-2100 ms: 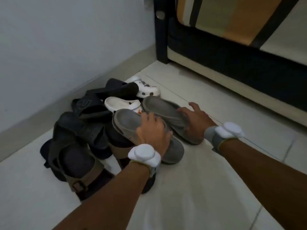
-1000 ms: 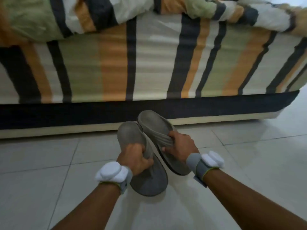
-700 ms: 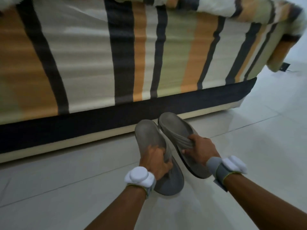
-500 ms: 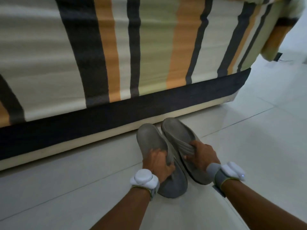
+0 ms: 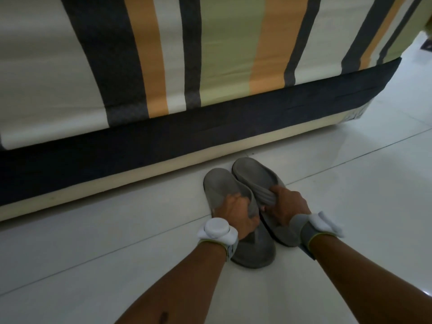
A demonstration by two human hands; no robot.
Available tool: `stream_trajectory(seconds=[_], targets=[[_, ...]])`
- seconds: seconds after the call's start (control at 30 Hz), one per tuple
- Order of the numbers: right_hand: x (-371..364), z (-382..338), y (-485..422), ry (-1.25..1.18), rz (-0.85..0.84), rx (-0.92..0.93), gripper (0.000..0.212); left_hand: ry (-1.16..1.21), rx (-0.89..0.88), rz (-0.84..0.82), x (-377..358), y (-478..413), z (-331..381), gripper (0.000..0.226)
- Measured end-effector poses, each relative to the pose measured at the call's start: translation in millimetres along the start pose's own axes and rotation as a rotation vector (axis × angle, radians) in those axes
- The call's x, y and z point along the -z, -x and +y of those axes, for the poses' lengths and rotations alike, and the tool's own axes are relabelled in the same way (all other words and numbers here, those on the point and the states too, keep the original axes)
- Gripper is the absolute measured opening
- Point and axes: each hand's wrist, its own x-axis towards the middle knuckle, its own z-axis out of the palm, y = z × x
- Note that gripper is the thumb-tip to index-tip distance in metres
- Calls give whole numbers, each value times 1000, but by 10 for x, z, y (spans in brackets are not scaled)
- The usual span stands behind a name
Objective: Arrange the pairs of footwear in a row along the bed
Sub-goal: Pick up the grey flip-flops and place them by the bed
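Setting down the first pair seems to be the step in hand: in the head view, at lower centre of the frame, the left hand (image 5: 236,212) is closed around the strap of the left grey sandal (image 5: 224,185), and the right hand (image 5: 284,205) grips the ribbed strap of the right grey sandal (image 5: 253,171). Both sandals lie side by side and touching on the white tiled floor (image 5: 350,183), toes just short of the cream base of the bed (image 5: 163,157), whose striped cover fills the upper frame. Next, probably, both hands should let go without nudging the pair askew, then go for more footwear. Half a second ago the sandals were still being lowered; two seconds ago they sat on a pile by the wall.
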Motion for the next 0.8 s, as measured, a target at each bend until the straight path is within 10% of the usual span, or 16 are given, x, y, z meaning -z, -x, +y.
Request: stream_trajectory(seconds=[0.27, 0.8], targets=[[129, -532, 344, 29, 80, -92, 99, 33, 21, 131, 331, 267, -249, 59], [-376, -4375, 2946, -126, 41, 907, 79, -169, 339, 651, 3114, 3613, -2271, 57]])
